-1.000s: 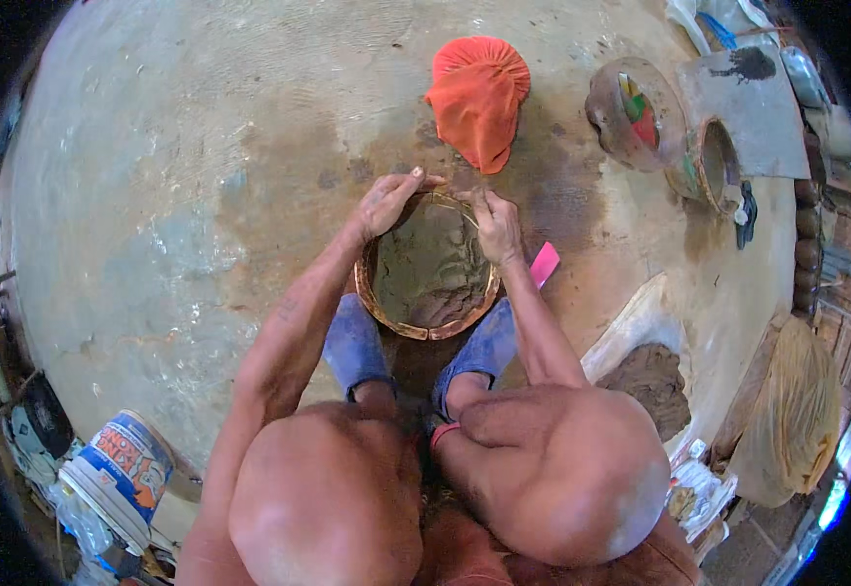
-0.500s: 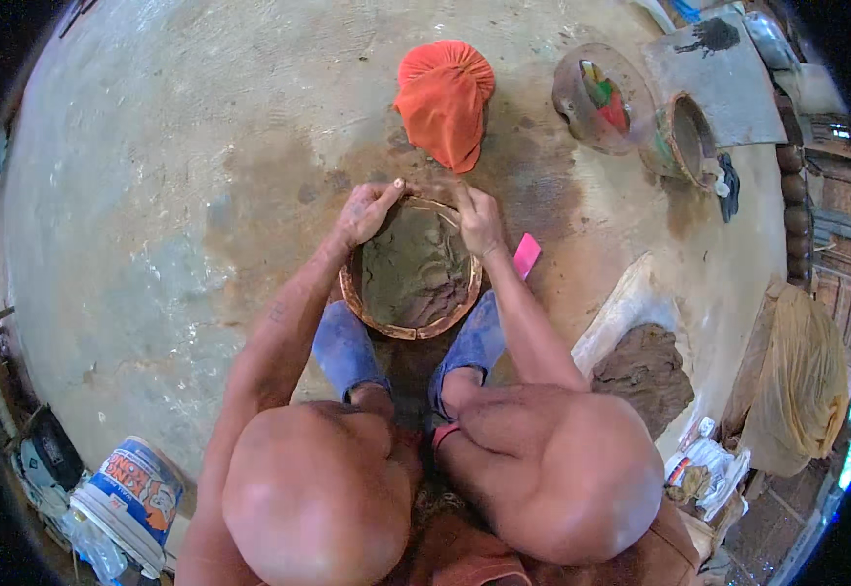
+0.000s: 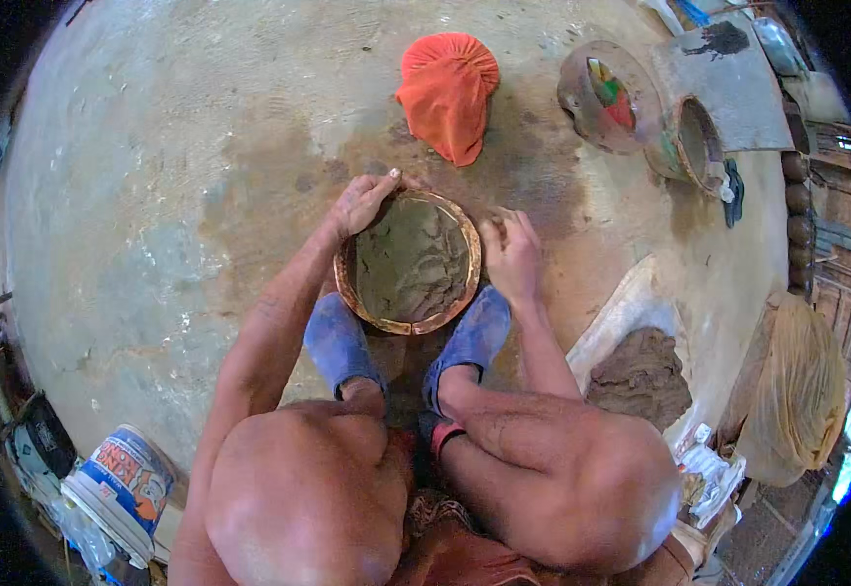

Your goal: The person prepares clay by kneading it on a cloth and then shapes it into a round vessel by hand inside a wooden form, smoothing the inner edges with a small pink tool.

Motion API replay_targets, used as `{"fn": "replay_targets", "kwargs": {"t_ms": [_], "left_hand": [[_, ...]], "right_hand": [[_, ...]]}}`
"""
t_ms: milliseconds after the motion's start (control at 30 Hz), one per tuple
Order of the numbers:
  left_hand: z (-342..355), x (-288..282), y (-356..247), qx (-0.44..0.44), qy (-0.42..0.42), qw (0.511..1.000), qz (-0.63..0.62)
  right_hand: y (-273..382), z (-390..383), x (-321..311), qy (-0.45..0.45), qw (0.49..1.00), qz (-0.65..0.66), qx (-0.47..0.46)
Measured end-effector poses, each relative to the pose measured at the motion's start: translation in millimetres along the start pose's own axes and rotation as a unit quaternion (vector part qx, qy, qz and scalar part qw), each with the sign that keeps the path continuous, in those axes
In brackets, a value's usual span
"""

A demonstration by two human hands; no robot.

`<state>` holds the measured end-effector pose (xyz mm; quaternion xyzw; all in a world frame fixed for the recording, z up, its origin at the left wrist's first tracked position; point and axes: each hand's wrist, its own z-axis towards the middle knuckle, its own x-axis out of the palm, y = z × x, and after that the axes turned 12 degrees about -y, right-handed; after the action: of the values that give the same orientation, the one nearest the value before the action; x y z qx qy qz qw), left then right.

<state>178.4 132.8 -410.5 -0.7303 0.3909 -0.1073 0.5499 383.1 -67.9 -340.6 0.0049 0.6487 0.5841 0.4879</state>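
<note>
Between my feet lies a round brown hoop (image 3: 474, 256) with a small split at its near side. Wet grey-brown clay (image 3: 411, 254) fills it, its surface creased and uneven toward the right. My left hand (image 3: 365, 203) is closed over the hoop's far left rim, thumb toward the far side. Just outside the right rim is my right hand (image 3: 511, 256), apart from the hoop, its fingers curled inward. Whatever they may hold is hidden. Beyond the hoop, an orange cloth (image 3: 450, 93) covers a rounded thing on the floor.
My blue-shod feet flank the hoop. A mound of clay (image 3: 640, 376) lies on a pale sheet at right, beside a draped tan cloth (image 3: 797, 391). Far right are an open-topped container (image 3: 621, 127), a round pot (image 3: 694, 137) and a grey board (image 3: 728, 88). A white bucket (image 3: 123, 488) stands near left.
My right hand has left the hoop's far right rim and moved right and nearer, its fingers curling. The pink piece seen there before is now out of sight. My left hand stays on the rim.
</note>
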Motion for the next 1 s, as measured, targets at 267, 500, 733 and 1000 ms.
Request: {"fn": "replay_targets", "kwargs": {"t_ms": [267, 500, 733, 1000], "left_hand": [[2.2, 9.2, -2.8, 0.031, -0.015, 0.999, -0.024], [17.5, 17.4, 1.9, 0.052, -0.042, 0.995, 0.070], [8.5, 9.2, 5.6, 0.051, -0.048, 0.995, 0.069], [14.1, 13.0, 4.3, 0.044, -0.032, 0.995, 0.080]], "right_hand": [[55.6, 51.5, 32.2, 0.286, 0.832, -0.396, -0.264], [74.1, 38.0, 78.9, 0.368, 0.695, -0.519, -0.335], [78.0, 1.1, 85.7, 0.393, 0.672, -0.533, -0.331], [89.3, -45.4, 29.7, 0.546, 0.654, -0.424, -0.308]]}}
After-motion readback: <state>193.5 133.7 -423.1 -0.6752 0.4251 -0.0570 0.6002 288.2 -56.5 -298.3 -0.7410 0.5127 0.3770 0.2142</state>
